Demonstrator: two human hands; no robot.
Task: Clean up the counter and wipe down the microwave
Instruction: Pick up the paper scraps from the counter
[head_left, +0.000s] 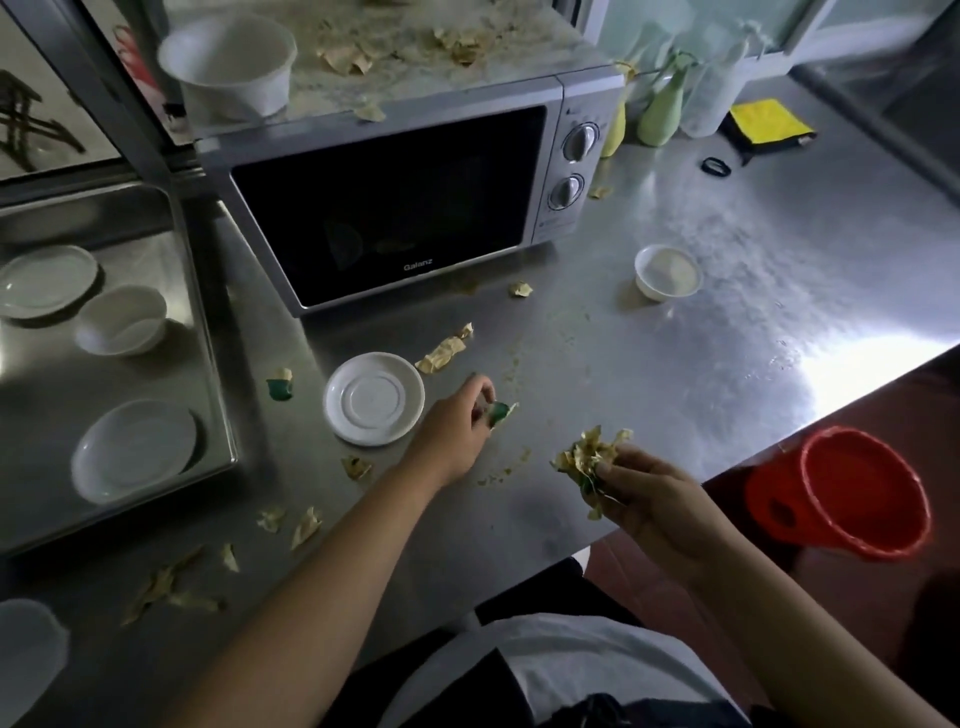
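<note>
Two forearms in view, both bare from elbow down – no sleeve edge visible on either, no watch, bracelet or ring to be seen

Left hand (457, 421) and right hand (657, 499) ungloved

Torso at bottom of frame: light grey-white top (587, 660), plain, soft folds, short-sleeved or sleeves out of view – cannot tell which

Dark garment (524, 587) below top, near counter edge, black or near black; details lost in shadow
</note>
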